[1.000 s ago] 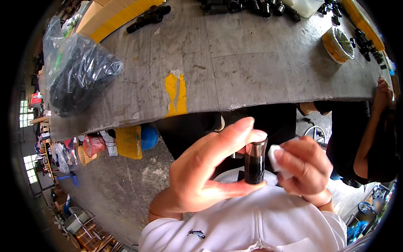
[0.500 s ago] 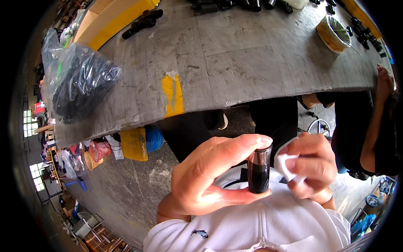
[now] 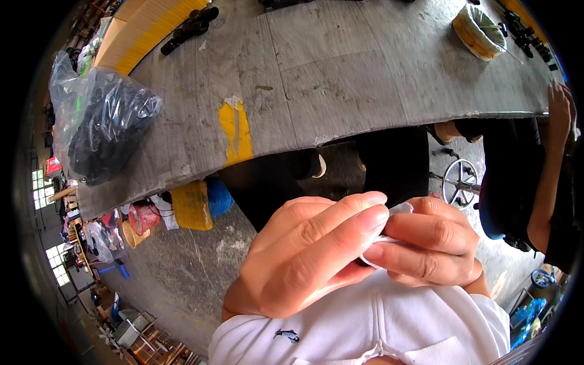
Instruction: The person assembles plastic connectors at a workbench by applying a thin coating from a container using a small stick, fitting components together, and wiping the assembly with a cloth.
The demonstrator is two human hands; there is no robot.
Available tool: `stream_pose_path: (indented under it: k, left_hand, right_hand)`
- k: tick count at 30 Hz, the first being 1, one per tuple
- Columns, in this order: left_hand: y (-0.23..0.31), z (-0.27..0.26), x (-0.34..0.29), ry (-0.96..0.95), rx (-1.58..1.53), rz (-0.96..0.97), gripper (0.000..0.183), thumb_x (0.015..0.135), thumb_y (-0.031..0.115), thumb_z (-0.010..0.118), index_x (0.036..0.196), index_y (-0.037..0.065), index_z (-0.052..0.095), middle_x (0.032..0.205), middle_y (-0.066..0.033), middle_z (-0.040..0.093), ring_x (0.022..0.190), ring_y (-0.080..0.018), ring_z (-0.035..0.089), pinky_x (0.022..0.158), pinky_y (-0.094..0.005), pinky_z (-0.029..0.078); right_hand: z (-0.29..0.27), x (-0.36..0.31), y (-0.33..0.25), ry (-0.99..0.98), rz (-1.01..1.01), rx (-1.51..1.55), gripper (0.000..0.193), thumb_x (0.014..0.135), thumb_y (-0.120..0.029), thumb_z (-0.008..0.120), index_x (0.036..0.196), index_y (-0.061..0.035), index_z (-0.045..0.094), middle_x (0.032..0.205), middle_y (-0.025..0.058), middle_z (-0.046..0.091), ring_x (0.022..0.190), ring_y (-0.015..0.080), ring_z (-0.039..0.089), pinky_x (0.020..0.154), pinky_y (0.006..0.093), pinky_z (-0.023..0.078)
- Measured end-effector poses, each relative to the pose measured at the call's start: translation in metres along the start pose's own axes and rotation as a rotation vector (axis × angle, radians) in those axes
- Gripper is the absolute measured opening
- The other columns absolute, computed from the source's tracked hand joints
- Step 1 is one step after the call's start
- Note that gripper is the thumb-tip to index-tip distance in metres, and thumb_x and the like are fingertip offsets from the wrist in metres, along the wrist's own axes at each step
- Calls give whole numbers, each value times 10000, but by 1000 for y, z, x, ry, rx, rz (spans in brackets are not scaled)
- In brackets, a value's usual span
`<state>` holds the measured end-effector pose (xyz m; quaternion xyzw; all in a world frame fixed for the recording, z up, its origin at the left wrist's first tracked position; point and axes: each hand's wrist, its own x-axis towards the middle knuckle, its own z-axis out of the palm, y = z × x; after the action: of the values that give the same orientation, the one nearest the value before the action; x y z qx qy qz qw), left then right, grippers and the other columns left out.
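Both my hands meet in front of my chest, short of the table's near edge. My left hand (image 3: pixel 310 249) is closed around a short, glossy black cylinder (image 3: pixel 364 262), which its fingers and the cloth almost wholly hide. In my right hand (image 3: pixel 435 240) is a bunched white cloth (image 3: pixel 401 208), pinched between the fingers and pressed against the cylinder. The fingertips of the two hands nearly touch over it.
On the grey table (image 3: pixel 328 85) are a clear plastic bag of dark parts (image 3: pixel 109 128), black cylindrical parts (image 3: pixel 188 30) and a white-and-yellow tub (image 3: pixel 479 33). Another person's arm (image 3: pixel 550 164) rests at the right edge. Under the table stand a yellow container (image 3: pixel 191 205) and a handwheel (image 3: pixel 460 182).
My right hand has moved left and brought the white cloth onto the black cylinder. My left fingers now cover the cylinder, which stood in plain view before. The view has shifted slightly.
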<state>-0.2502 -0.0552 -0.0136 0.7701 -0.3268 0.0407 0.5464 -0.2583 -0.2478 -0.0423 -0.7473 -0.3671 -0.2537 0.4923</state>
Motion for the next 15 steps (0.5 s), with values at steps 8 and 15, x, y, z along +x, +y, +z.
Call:
stream_pose_path:
  k: [8, 15]
  left_hand:
    - [-9, -3, 2, -108, -226, -60, 929, 487, -63, 877, 1308, -36, 442, 1123, -299, 593, 933, -265, 635, 720, -324, 551]
    - [-25, 30, -15, 121, -755, -49, 942, 457, -87, 883, 1274, -29, 418, 1211, -293, 531, 1005, -290, 617, 829, -355, 528]
  right_hand:
    - [1, -10, 0, 77, 136, 149, 367, 658, 45, 753, 1015, -27, 703, 853, 93, 609, 571, 176, 566, 467, 250, 470]
    - [2, -16, 2, 133, 155, 285, 378, 658, 67, 736, 1018, -47, 705, 885, 90, 632, 594, 199, 600, 489, 269, 491]
